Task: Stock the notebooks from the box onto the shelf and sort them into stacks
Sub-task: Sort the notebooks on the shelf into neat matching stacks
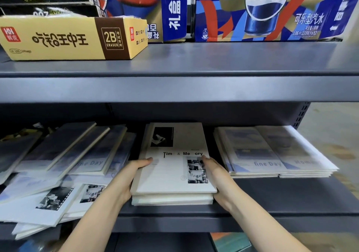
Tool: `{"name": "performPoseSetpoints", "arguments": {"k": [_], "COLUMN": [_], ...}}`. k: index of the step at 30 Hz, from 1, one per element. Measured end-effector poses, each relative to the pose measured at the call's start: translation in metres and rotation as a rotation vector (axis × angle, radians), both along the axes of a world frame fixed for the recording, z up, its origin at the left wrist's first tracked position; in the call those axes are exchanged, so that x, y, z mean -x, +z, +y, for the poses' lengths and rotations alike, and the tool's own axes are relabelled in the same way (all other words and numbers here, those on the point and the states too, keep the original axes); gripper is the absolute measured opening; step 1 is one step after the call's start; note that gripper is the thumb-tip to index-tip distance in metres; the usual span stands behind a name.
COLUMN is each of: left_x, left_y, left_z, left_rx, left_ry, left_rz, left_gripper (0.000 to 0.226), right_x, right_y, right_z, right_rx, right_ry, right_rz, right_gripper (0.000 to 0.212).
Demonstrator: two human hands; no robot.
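A stack of white "Time & Memory" notebooks (171, 166) lies in the middle of the lower grey shelf (281, 197). My left hand (128, 176) grips the stack's left side, thumb on the top cover. My right hand (215, 174) grips its right side, thumb also on top. To the right sit neat stacks of blue-and-white "fine Day" notebooks (272, 154). On the left, a loose, overlapping heap of mixed notebooks (58, 170) spreads over the shelf and hangs past its front edge. No box of notebooks is in view.
The upper shelf (194, 65) carries a yellow 2B eraser carton (73, 38), black boxes stacked behind it, and large blue cola cartons (268, 9). Its thick front edge hangs low over the notebooks. A teal item (231, 242) lies below the lower shelf.
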State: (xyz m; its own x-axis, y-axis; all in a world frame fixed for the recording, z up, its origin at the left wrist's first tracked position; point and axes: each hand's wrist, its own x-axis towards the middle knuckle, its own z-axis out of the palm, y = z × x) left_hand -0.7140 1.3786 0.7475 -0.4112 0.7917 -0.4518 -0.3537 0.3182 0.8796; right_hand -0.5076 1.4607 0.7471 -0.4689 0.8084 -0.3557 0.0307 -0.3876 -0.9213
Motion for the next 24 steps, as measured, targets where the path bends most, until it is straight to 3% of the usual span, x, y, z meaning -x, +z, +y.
{"name": "performPoseSetpoints", "arguments": {"k": [6, 12, 15, 17, 20, 24], "left_x": [-0.003, -0.007, -0.008, -0.011, -0.010, -0.022], "left_y": [-0.002, 0.004, 0.005, 0.002, -0.008, -0.008], "left_z": [-0.003, 0.000, 0.002, 0.003, 0.002, -0.002], "left_rx": [-0.059, -0.075, -0.061, -0.010, 0.013, 0.025], "left_ry": [-0.023, -0.008, -0.046, -0.058, -0.066, -0.066], "left_rz": [-0.020, -0.029, -0.043, -0.017, 0.044, 0.111], "left_gripper": [0.026, 0.025, 0.034, 0.056, 0.089, 0.081], "right_x": [-0.001, -0.004, -0.008, -0.013, -0.019, -0.027], "right_y": [0.003, 0.005, 0.010, 0.009, 0.009, 0.010], "right_z": [-0.004, -0.004, -0.006, -0.007, -0.012, -0.015], "right_rx": [-0.048, -0.045, 0.021, 0.042, 0.031, 0.011], "right_ry": [-0.068, -0.120, -0.129, -0.135, -0.164, -0.157], "right_rz": [0.016, -0.027, 0.002, 0.023, 0.030, 0.031], "right_gripper": [0.026, 0.028, 0.021, 0.010, 0.014, 0.022]}}
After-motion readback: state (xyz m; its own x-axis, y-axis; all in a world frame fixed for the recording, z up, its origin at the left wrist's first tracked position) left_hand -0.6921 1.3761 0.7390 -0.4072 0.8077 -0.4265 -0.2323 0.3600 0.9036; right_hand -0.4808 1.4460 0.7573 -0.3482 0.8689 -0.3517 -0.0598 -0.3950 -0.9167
